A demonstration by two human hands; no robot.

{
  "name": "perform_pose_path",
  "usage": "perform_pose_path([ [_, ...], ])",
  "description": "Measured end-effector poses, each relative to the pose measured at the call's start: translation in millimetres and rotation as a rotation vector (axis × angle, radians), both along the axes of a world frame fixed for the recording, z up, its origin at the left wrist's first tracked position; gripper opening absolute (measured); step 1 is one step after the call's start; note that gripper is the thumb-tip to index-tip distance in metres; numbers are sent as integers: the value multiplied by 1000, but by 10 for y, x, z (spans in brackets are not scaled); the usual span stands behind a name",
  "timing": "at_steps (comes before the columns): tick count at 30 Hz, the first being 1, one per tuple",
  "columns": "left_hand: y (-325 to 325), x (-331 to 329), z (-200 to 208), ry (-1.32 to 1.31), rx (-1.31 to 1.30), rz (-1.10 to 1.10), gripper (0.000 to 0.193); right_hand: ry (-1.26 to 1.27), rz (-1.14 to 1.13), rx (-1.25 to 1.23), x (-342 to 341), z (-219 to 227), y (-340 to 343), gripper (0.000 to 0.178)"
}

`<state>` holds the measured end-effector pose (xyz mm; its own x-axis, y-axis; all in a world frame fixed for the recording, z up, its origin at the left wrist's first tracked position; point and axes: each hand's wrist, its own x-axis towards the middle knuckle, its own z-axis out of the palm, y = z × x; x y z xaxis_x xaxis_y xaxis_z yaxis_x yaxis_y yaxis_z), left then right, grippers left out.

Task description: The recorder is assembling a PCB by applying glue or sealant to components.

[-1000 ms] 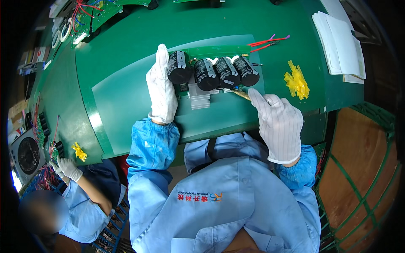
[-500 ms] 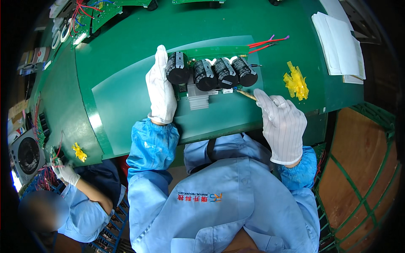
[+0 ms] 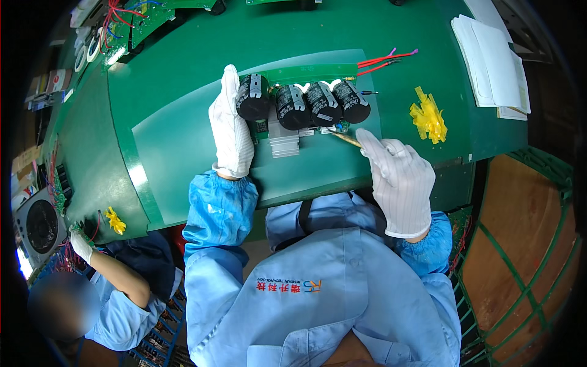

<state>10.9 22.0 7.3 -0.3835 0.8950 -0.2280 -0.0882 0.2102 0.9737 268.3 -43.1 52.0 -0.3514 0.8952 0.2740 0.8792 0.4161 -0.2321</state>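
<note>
Easing back leftward, the right hand (image 3: 400, 176) has brought its slim gold-coloured tool (image 3: 348, 140) in again: half a second ago its tip stood out to the right, by the small blue part (image 3: 342, 126), and now it lies at or just beside the white block (image 3: 328, 130) on the lower edge of the circuit board (image 3: 315, 74). Its fingers are pinching the tool near its far end. The view is too small to tell whether the tip touches the block or only hovers there, so the contact seems under way again rather than certain

The circuit board has slid slightly left over the pale sheet (image 3: 183, 153) on the desk (image 3: 391, 37), and the left hand (image 3: 232, 131) has gone with it, which suggests that hand is steadying the board. Its fingers are straight and pressed together beside the leftmost black capacitor (image 3: 252, 98); whether the hidden thumb grips the edge, I cannot tell. The board's metal heat sink (image 3: 284, 144) points toward the wearer, and its red wires (image 3: 385, 60) trail to the right, while the yellow strips (image 3: 428, 116) lie apart, untouched
</note>
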Motion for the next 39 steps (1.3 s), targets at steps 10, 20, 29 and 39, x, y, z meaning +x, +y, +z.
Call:
perform_pose_path([
  [10, -7, 54, 25, 79, 49, 51, 57, -149, -23, 15, -5, 95, -17, 56],
  [20, 0, 41, 23, 15, 33, 36, 56, -160, -11, 53, -14, 42, 2, 47],
  [29, -10, -12, -26, -35, 12, 14, 55, -201, 8, 92, -38, 69, 16, 48],
  [39, 12, -60, -92, -41, -39, -22, 51, -127, -18, 108, -51, -13, 19, 38],
])
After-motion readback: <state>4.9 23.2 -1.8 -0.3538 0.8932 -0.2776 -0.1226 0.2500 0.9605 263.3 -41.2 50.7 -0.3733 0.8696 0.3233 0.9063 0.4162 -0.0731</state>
